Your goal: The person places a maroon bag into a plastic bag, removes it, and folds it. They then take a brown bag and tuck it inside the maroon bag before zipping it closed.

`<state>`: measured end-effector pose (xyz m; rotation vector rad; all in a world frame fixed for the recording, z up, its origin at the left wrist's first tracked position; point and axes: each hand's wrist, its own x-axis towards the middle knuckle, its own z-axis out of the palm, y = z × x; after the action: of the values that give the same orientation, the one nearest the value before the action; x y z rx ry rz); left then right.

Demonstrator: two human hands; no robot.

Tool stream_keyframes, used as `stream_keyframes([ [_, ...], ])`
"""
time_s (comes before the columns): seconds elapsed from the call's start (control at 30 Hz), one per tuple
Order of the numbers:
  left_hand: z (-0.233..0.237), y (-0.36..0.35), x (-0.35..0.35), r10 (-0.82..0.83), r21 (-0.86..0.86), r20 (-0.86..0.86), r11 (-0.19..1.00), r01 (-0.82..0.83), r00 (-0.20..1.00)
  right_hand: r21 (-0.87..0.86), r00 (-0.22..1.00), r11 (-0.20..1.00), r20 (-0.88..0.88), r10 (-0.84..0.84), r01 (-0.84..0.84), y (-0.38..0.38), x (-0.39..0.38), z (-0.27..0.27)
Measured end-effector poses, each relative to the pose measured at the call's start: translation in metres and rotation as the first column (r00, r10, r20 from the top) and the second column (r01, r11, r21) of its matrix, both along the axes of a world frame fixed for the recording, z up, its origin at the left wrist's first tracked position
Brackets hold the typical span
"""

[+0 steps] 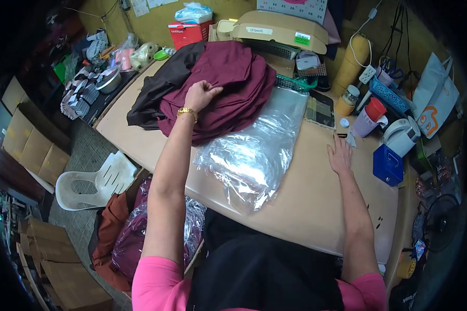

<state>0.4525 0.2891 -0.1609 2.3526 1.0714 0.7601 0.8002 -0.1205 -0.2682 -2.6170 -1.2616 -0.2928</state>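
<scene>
Fingers point(215, 92) of the left hand point(200, 96) curl narrowly at the maroon cloth point(238, 103), grip unclear, with clear plastic point(264, 140) lying between it and the open right hand point(340, 157).

"GOOD" on grn. label point(302, 39); nos. 24, 25 on calendar point(291, 6).

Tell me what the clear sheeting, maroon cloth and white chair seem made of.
Clear sheeting: thin, glossy plastic film, from its crinkles and sharp glare.
Maroon cloth: matte fabric in soft folds; fibre unclear.
White chair: probably moulded plastic, dull, judging by its slotted, one-piece look.
</scene>
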Motion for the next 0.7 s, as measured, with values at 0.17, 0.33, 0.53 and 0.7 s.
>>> stream_keyframes([
  [0.17,0.02,0.008,0.001,0.147,0.198,-0.154,0.973,-0.115,0.977,-0.019,0.986,0.99,-0.091,-0.139,0.137,0.011,-0.002,0.027],
  [0.33,0.091,-0.084,0.0,-0.118,0.367,0.225,0.93,0.028,0.967,0.066,0.983,0.988,-0.134,-0.13,0.139,0.021,0.041,-0.004],
  [0.53,0.053,-0.285,0.003,-0.7,-0.103,-0.152,0.713,0.693,0.698,0.03,0.978,0.995,-0.188,-0.086,0.093,0.003,0.039,0.026],
  [0.7,-0.102,-0.326,0.004,-0.543,0.187,-0.475,0.706,0.683,0.692,-0.033,0.602,0.976,-0.782,-0.161,0.217,-0.024,0.047,0.044],
])
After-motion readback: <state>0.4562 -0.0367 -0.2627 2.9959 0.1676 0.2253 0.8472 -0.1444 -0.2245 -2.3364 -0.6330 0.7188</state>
